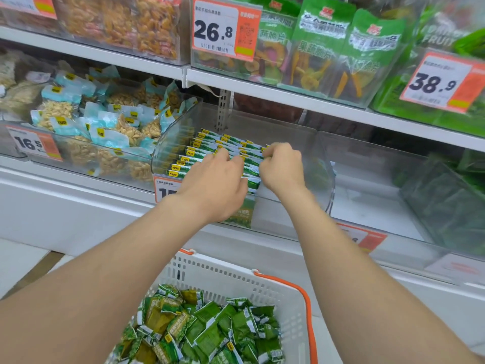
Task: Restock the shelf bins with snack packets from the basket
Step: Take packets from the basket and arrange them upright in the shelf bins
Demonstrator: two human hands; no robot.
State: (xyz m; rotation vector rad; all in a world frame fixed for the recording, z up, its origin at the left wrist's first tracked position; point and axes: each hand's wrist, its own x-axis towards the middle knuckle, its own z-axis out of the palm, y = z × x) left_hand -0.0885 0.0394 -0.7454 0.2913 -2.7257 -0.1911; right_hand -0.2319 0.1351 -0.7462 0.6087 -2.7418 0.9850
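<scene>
- The clear shelf bin (pixel 171 137) is the landmark. Inside it, snack packets (pixel 210 143) stand on edge in tidy rows that fill its left and middle part. The right part of the bin looks bare.
- The left hand (pixel 217 185) reaches over the bin's front wall. Its fingers are nearly straight and lie flat on the packet tops, pressing the rows and gripping nothing I can make out.
- The right hand (pixel 283 166) is just right of it, at the right end of the rows. Its fingers are curled tight and it appears to pinch the top edges of the packets there, though the fingertips are hidden.
- One green packet (pixel 241 214) shows through the bin's front wall, below the left hand. I cannot tell whether it is held.
- Below and in front of the bin sits the white basket (pixel 236 274) with its orange handle (pixel 307 298). It holds a heap of loose packets (pixel 210 332), so much restocking is left to do.
- Handling, as a judgement: these are small, light, soft film pouches with a slick surface and crimped ends. They will slump and slide unless supported on both sides.
- They are best taken by a crimped end, or several at once squeezed face to face. Their contents may crush under hard pressure.
- Left of the bin is a bin of pale-blue nut packs (pixel 91 127), and a price tag (pixel 168 189) is fixed on its front.
</scene>
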